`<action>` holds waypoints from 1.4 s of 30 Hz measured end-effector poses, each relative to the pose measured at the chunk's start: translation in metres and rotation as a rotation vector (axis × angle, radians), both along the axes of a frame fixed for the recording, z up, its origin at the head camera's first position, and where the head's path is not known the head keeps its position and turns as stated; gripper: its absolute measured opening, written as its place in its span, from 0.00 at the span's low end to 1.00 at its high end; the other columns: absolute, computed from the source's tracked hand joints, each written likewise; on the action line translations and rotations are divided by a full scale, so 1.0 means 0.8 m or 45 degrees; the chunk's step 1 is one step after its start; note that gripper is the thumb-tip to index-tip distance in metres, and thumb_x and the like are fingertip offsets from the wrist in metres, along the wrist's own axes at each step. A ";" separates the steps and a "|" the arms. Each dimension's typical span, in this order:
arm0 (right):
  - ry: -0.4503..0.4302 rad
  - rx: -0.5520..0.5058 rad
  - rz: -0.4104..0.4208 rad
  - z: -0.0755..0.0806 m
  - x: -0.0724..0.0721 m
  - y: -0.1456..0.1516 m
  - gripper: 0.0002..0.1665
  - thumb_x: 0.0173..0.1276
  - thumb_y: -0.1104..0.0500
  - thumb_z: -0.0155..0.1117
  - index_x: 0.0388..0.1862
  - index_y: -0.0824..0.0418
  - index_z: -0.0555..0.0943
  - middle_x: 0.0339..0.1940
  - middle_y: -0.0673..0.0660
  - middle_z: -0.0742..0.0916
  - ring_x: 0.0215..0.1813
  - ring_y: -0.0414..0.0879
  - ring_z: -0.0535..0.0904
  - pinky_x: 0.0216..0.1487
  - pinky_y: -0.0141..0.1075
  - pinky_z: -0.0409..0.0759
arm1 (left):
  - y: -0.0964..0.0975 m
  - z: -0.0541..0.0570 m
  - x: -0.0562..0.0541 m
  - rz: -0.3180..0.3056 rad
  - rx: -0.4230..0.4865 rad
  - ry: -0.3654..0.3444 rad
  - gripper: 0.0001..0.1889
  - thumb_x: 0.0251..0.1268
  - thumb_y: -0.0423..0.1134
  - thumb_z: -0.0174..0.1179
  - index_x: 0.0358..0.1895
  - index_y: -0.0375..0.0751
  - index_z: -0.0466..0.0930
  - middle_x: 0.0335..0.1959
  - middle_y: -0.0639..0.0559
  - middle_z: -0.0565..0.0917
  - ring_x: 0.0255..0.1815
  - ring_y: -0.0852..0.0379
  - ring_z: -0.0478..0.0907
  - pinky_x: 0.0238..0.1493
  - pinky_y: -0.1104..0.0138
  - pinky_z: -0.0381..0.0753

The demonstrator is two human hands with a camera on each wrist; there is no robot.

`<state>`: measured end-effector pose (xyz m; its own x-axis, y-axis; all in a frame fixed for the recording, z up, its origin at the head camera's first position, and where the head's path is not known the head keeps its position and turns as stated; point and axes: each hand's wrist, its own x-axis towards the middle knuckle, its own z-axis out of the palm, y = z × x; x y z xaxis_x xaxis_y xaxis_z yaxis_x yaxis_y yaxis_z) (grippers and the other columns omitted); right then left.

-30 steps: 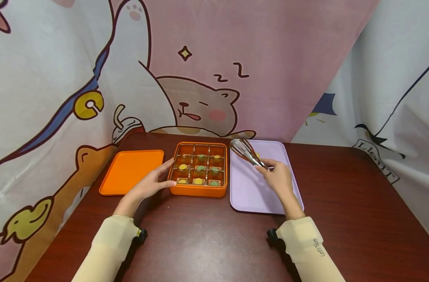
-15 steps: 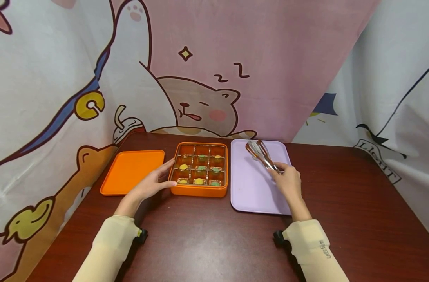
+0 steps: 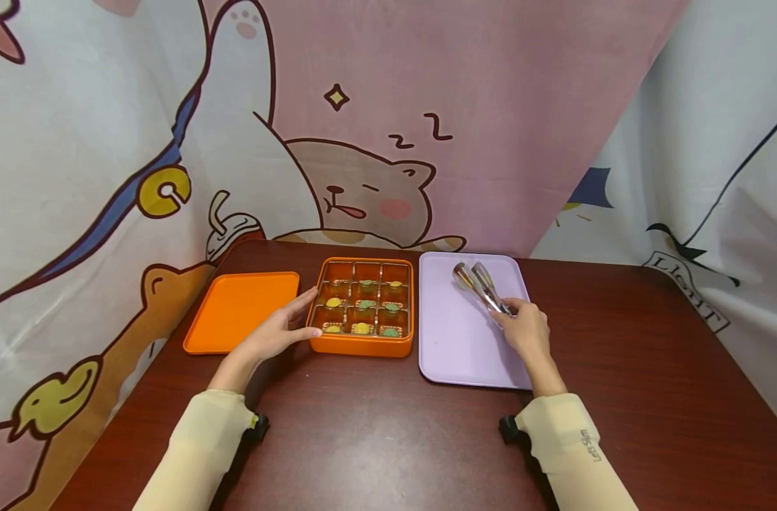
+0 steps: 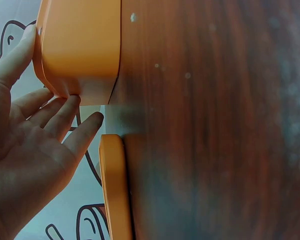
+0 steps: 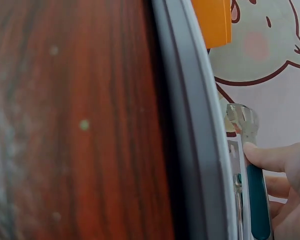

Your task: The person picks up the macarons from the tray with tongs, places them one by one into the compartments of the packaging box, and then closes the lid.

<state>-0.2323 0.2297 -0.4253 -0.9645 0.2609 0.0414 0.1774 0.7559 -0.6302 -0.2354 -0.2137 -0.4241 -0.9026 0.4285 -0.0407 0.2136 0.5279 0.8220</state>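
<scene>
My left hand [image 3: 274, 335] rests against the left side of an orange box [image 3: 361, 345], its thumb at the front corner and its fingers spread along the wall. Inside the box is a clear divided insert [image 3: 340, 316] with yellow and green pieces in several compartments; the back row's compartments look darker. My right hand [image 3: 525, 326] grips metal tongs [image 3: 484, 287] over the lilac tray [image 3: 458, 355]. Their tips point to the back left, low over the tray. The right wrist view shows the tongs' dark green handle [image 5: 258, 202] under the thumb, with a pale yellowish piece beside the tips.
An orange lid [image 3: 241, 312] lies flat to the left of the box. The lilac tray sits just right of the box, a narrow strip of table [image 3: 388, 426] between them. A printed curtain [image 3: 490, 128] hangs right behind the table's back edge.
My right hand has carried the tongs rightward from beside the box and lowered them over the tray; their arms now stand closer together than half a second ago. The left hand keeps its place.
</scene>
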 end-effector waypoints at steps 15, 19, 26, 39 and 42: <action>0.011 0.024 -0.003 -0.006 -0.004 0.002 0.21 0.65 0.57 0.69 0.54 0.66 0.83 0.44 0.66 0.87 0.46 0.61 0.82 0.45 0.54 0.74 | 0.001 0.001 0.001 0.005 0.014 -0.004 0.43 0.71 0.40 0.61 0.81 0.40 0.45 0.83 0.41 0.45 0.81 0.34 0.47 0.76 0.37 0.52; 0.013 0.022 0.006 -0.006 -0.004 0.002 0.20 0.65 0.57 0.69 0.53 0.66 0.83 0.44 0.66 0.88 0.46 0.60 0.82 0.44 0.54 0.74 | 0.000 0.001 0.001 0.007 0.023 -0.010 0.43 0.70 0.39 0.62 0.81 0.40 0.45 0.83 0.42 0.45 0.81 0.35 0.47 0.76 0.38 0.52; 0.024 0.016 0.015 -0.007 -0.003 0.003 0.20 0.64 0.57 0.69 0.53 0.66 0.83 0.44 0.65 0.87 0.45 0.59 0.81 0.42 0.52 0.73 | 0.000 0.001 0.001 0.009 0.026 -0.018 0.43 0.71 0.39 0.61 0.81 0.40 0.45 0.83 0.42 0.45 0.82 0.36 0.47 0.77 0.38 0.52; 0.083 -0.027 0.053 0.005 -0.002 -0.008 0.18 0.64 0.59 0.68 0.52 0.64 0.84 0.44 0.64 0.88 0.39 0.53 0.81 0.35 0.39 0.70 | -0.001 0.000 0.001 -0.002 0.010 -0.002 0.42 0.71 0.40 0.61 0.81 0.40 0.46 0.83 0.41 0.46 0.81 0.34 0.47 0.76 0.37 0.52; 0.085 -0.056 0.064 0.011 -0.002 -0.013 0.18 0.64 0.59 0.68 0.52 0.63 0.84 0.43 0.63 0.89 0.29 0.42 0.80 0.33 0.35 0.69 | 0.000 0.001 0.001 0.011 0.010 -0.014 0.43 0.70 0.40 0.62 0.81 0.41 0.46 0.83 0.43 0.46 0.82 0.36 0.47 0.76 0.38 0.52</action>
<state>-0.2338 0.2193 -0.4162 -0.9718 0.2156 0.0954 0.0969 0.7343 -0.6719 -0.2348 -0.2137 -0.4233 -0.9057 0.4212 -0.0476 0.2000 0.5235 0.8282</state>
